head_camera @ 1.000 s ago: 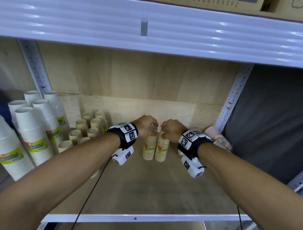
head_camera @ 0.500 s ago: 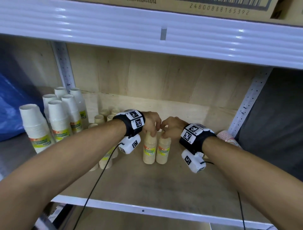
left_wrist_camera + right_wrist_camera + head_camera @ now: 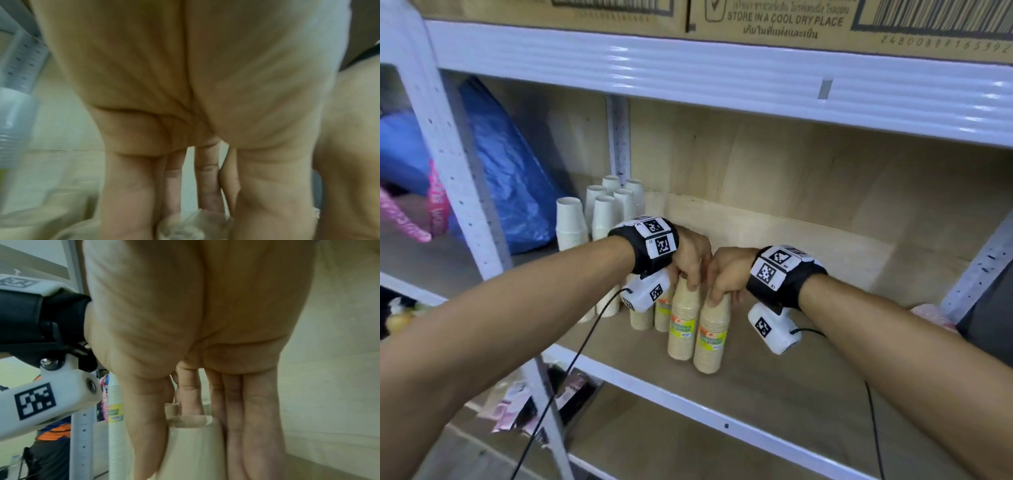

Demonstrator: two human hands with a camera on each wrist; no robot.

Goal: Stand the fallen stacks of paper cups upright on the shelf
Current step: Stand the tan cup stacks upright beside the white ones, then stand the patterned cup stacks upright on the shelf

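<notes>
On the wooden shelf board with a white metal front rail (image 3: 688, 402), two tall stacks of tan paper cups with green-and-orange labels stand upright side by side, mouths down and touching each other, near the middle of the shelf. The left hand (image 3: 690, 255) grips the top of the left tan stack (image 3: 681, 322), its fingers curled down over the cup's upturned base. The right hand (image 3: 726, 274) grips the top of the right tan stack (image 3: 711, 337) in the same way; the right wrist view shows the thumb on one side of the cup (image 3: 193, 447) and the fingers (image 3: 255, 418), pressed together, running down the other side. The left wrist view is blurred, so the left fingers (image 3: 207, 178) appear to hang down close together around a cup top, though the contact is hard to make out. The two hands sit just beside each other, knuckles nearly touching.

Behind the left forearm, more short tan cup stacks (image 3: 650, 315) stand upright, partly hidden. Further left and back, a cluster of taller white paper cup stacks (image 3: 599, 212) stands upright beside a crumpled blue plastic bag (image 3: 506, 171). At the right end of the shelf, a pink-patterned cup stack (image 3: 928, 313) lies on its side against the perforated white upright post (image 3: 979, 263). Brown cardboard boxes with printed barcodes (image 3: 791, 17) sit on the shelf above.
</notes>
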